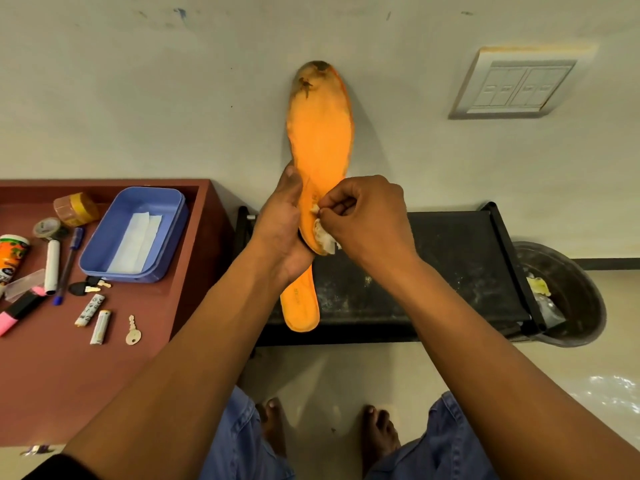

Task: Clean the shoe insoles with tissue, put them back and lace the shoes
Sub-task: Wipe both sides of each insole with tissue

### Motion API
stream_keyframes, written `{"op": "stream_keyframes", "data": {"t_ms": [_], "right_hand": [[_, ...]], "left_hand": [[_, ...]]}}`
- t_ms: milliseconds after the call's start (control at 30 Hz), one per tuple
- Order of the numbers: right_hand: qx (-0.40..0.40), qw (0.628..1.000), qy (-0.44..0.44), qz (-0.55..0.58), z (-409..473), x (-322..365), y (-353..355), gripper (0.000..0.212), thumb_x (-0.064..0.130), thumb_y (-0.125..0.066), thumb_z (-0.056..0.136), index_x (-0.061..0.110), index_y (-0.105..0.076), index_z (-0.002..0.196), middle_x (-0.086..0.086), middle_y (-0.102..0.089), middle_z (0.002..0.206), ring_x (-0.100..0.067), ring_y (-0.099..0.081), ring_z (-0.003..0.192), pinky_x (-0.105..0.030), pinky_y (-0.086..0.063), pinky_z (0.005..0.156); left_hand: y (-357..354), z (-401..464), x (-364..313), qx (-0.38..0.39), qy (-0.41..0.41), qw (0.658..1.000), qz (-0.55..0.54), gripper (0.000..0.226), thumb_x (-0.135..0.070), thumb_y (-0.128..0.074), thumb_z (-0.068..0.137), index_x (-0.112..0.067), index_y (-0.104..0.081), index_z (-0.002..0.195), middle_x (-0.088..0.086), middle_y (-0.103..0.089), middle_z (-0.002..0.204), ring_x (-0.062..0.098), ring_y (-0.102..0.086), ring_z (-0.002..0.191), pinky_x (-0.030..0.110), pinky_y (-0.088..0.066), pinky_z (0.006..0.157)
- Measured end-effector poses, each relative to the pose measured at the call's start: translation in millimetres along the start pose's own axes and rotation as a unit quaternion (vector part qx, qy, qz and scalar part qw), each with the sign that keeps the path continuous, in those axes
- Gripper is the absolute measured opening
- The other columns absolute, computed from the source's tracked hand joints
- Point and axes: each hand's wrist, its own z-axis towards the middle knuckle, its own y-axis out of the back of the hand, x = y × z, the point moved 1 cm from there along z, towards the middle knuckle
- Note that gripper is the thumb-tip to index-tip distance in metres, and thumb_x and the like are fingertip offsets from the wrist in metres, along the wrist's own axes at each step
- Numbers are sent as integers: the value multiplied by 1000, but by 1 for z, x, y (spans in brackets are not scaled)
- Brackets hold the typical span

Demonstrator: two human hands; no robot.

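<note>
My left hand (282,223) grips an orange insole (320,133) near its heel and holds it upright in front of the wall; its toe end is stained dark. My right hand (365,216) pinches a crumpled white tissue (325,237) against the insole's heel. A second orange insole (300,303) lies on the black rack (433,268) below my hands. More folded tissue (136,242) rests in a blue plastic box (114,251) on the brown table. No shoes or laces are in view.
The brown table (69,368) at the left carries tape rolls, pens, a pink highlighter, batteries and keys (133,332). A dark bin (568,296) with used tissue stands right of the rack. A switch plate (516,84) is on the wall. My bare feet are below.
</note>
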Motion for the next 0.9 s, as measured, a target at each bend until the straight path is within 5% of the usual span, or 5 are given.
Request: {"op": "stream_keyframes", "data": {"t_ms": [233,600,800,900], "right_hand": [[-107,993,-47,33,18,-13,16,5,19,-75,86,20,-79,88,8,-73,79,-8,-70,72,-38,-63,68],[175,981,10,81,1,7,7,11,7,-79,80,17,-81,84,10,-72,70,1,-66,60,-20,-55,62],[28,999,14,29,2,0,3,11,12,-74,80,20,-80,85,9,-73,76,-4,-68,68,-30,-60,70],[-79,997,-16,17,13,-9,8,11,14,-71,83,21,-79,87,8,-72,79,-6,-68,71,-36,-61,69]], "left_hand": [[-11,-5,18,45,-7,995,93,44,-37,-30,112,-19,-48,149,14,-64,139,31,-59,129,51,-41,113],[8,2,-4,-8,18,999,-37,50,-44,-34,110,-19,-49,150,19,-64,133,35,-69,114,48,-60,91],[-3,-4,7,-12,37,999,18,48,-44,-30,111,-15,-64,128,14,-74,115,28,-71,108,42,-55,98],[-10,-7,16,13,43,998,47,46,-37,-31,111,-13,-56,142,14,-68,132,30,-62,127,43,-44,111]]}}
